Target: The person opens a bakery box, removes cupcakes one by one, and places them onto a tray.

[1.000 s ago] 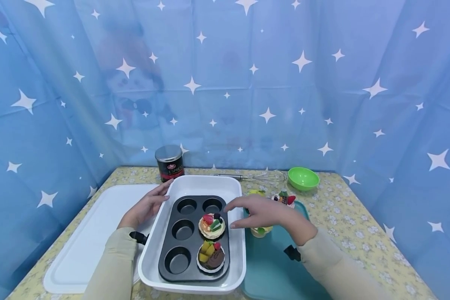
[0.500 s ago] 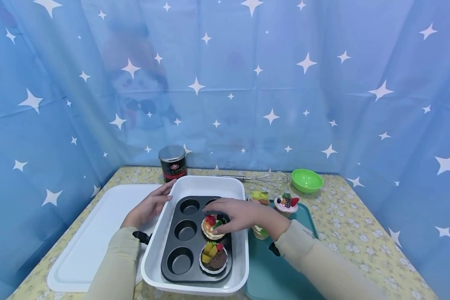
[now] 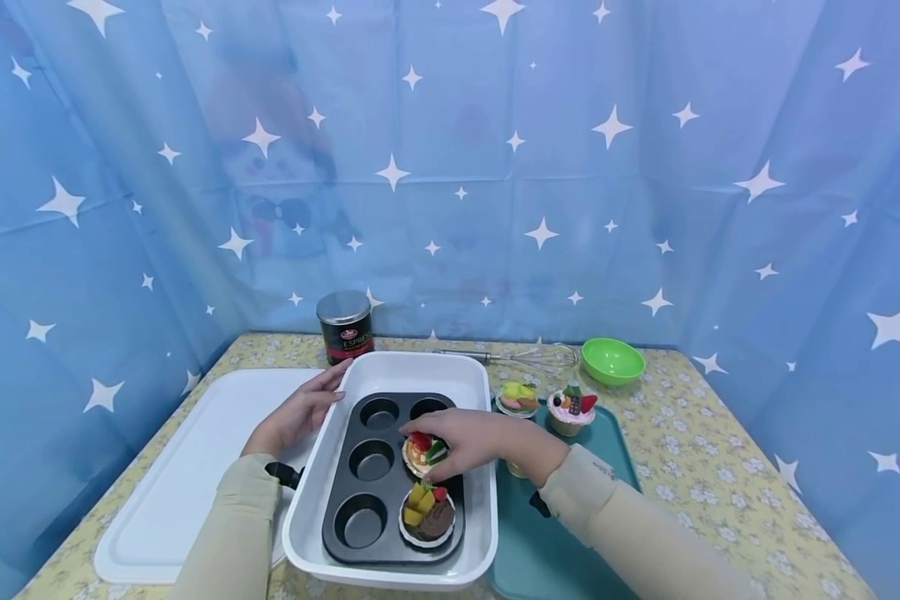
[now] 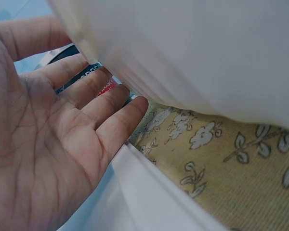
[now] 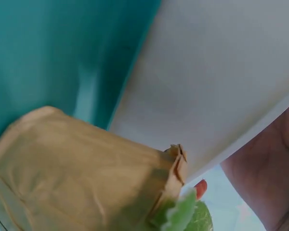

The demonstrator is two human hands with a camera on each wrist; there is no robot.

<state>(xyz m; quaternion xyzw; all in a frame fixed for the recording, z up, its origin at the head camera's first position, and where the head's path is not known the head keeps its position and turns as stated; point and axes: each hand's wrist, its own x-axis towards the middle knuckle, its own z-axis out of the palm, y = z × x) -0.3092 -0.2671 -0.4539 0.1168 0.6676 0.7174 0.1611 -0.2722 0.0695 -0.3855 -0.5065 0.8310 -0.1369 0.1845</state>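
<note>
A dark six-cup-style muffin tin point(image 3: 341, 546) lies inside a deep white baking dish point(image 3: 390, 575). My right hand point(image 3: 480, 435) reaches over the dish's right wall, its thumb and fingers on either side of a fruit-topped cupcake point(image 3: 422, 454) in the tin's middle right cup. Nearer me sits a chocolate cupcake point(image 3: 435, 521) with yellow fruit. My left hand point(image 3: 303, 408) has extended fingers point(image 4: 120, 120) against the dish's left outer wall. In the right wrist view, a brown paper cupcake case point(image 5: 86, 168) hides most of the hand, whose palm shows at the right edge.
On the right, a teal tray point(image 3: 555, 550) bears a pink-cream cupcake point(image 3: 570, 410), a lemon-topped one point(image 3: 517, 398) and another partly hidden. A whisk point(image 3: 532, 358), green bowl point(image 3: 613, 362) and espresso tin point(image 3: 345, 327) stand behind. A white board point(image 3: 172, 500) lies left.
My right hand has moved left from above the dish's right rim, then lowered around the fruit-topped cupcake. My left hand stays at the dish's side.
</note>
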